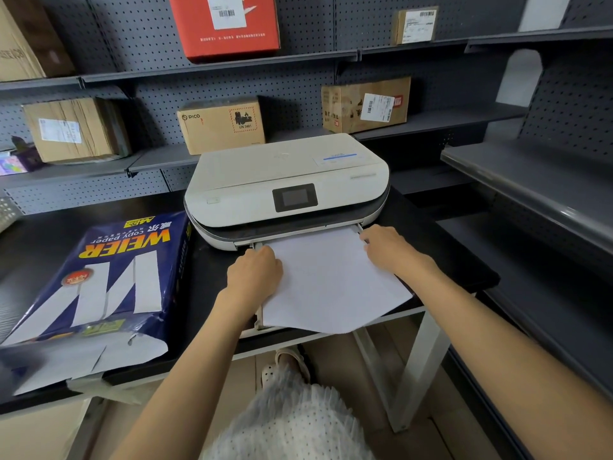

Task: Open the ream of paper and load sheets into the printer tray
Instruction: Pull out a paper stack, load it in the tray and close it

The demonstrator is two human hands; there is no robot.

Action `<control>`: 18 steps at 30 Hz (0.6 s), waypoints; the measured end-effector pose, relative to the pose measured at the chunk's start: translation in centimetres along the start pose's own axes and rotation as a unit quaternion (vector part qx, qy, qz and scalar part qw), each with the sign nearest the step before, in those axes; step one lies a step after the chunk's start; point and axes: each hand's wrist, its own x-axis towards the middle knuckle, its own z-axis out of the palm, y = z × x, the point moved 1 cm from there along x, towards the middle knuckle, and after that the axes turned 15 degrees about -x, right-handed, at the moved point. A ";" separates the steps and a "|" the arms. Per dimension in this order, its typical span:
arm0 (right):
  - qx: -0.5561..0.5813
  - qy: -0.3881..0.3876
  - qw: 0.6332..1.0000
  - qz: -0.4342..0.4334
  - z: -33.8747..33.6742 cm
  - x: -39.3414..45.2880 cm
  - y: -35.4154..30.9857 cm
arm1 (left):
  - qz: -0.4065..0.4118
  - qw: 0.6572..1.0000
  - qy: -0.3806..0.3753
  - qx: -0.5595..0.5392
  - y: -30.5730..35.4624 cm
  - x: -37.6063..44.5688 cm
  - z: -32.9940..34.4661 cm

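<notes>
A white printer (285,187) is seen on a black bench (431,234). A stack of white sheets (331,287) is held at the printer's tray (258,322), gripped at its left edge by the left hand (255,273) and at its right edge by the right hand (391,247). An opened blue ream of paper (99,287) is laid to the left.

Even, soft indoor light falls from above, bright on the white printer (287,187) and sheets (331,283). The black tabletop (212,287) shows faint sheen. Wide-angle distortion bends the shelves (530,180) at the edges; the lower left corner blurs.
</notes>
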 end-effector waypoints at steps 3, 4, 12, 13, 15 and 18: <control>-0.018 0.024 1.000 -0.005 -0.1 0.2 -0.2 | 0.005 0.999 -0.003 0.032 0.1 0.5 -0.1; -0.021 0.031 0.999 -0.004 0.0 0.3 -0.1 | 0.005 0.999 -0.004 0.039 0.1 0.7 -0.1; 0.016 0.085 0.996 0.012 0.0 0.6 -0.4 | 0.004 1.000 0.003 0.024 -0.8 2.2 0.7; 0.025 0.094 0.995 0.016 0.0 0.7 -0.4 | 0.003 1.000 0.007 0.013 -0.9 2.3 0.7; 0.036 0.109 0.993 0.025 0.0 1.0 -0.5 | 0.002 1.000 0.015 -0.007 -1.1 2.8 0.8; 0.043 0.120 0.992 0.022 0.0 1.5 -0.6 | 0.003 0.999 0.028 -0.016 -1.3 3.2 0.8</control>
